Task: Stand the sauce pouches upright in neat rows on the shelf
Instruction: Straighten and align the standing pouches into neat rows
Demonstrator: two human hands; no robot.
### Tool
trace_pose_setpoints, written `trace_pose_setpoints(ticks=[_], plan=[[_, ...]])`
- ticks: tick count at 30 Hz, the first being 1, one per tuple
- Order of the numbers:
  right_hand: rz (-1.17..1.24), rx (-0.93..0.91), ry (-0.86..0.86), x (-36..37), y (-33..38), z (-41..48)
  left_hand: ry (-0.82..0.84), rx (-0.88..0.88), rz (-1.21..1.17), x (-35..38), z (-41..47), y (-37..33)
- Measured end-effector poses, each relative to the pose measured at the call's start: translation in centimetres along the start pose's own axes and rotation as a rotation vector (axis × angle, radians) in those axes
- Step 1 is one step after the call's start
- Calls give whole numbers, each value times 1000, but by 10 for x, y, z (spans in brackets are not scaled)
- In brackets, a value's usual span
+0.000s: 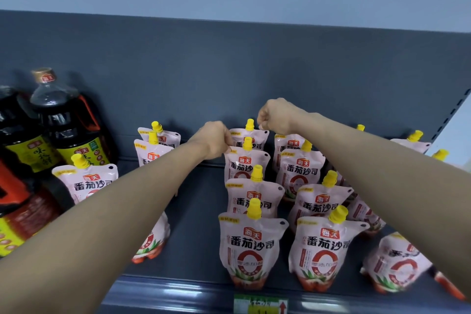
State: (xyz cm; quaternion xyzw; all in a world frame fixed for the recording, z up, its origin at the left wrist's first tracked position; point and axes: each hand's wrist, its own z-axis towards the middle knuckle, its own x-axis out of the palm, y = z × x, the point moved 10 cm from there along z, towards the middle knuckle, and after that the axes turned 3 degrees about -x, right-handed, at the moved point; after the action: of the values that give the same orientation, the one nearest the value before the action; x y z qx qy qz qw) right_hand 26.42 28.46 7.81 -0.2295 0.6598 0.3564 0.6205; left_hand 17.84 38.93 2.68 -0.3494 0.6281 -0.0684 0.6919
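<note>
Scanning shelf (pixel 193 250): dark grey deck with a back panel (pixel 229 71) behind; we count roughly four front-to-back rows on it.
bottles (pixel 66 120): big dark soy bottles at far left, not our job.
sauce pouches (pixel 251 250): pink with yellow caps. The middle row and the row to its right stand straight, the left row looks gappy, and the far-right pouch (pixel 397 262) leans.
rear pouch (pixel 251 139): last in the middle row, near the back panel, upright.
left hand (pixel 212 139): fingers curled tight, pinching a top left corner, either of the rear pouch or of the one in front; we cannot tell which.
right hand (pixel 276 116): near-fist, fingertips seem to nip the rear pouch's top right corner beside the cap.
step: we judge this to be squaring up the back of the middle row; the task looks well along.
next: we'd release gently so the pouch stays standing, then deal with the leaner and the left row. Soft pouches tip, so their bases need to sit flat.
</note>
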Motion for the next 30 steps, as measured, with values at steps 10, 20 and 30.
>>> trace_pose_setpoints(ticks=[10, 20, 30], plan=[[2, -28, 6, -1, 14, -7, -116, -22, 41, -9, -15, 3], [-7, -24, 43, -1, 9, -17, -116, 70, 12, -37, -29, -13], [-11, -70, 76, 4, 16, -20, 452, 152, -60, 14, -85, -36]])
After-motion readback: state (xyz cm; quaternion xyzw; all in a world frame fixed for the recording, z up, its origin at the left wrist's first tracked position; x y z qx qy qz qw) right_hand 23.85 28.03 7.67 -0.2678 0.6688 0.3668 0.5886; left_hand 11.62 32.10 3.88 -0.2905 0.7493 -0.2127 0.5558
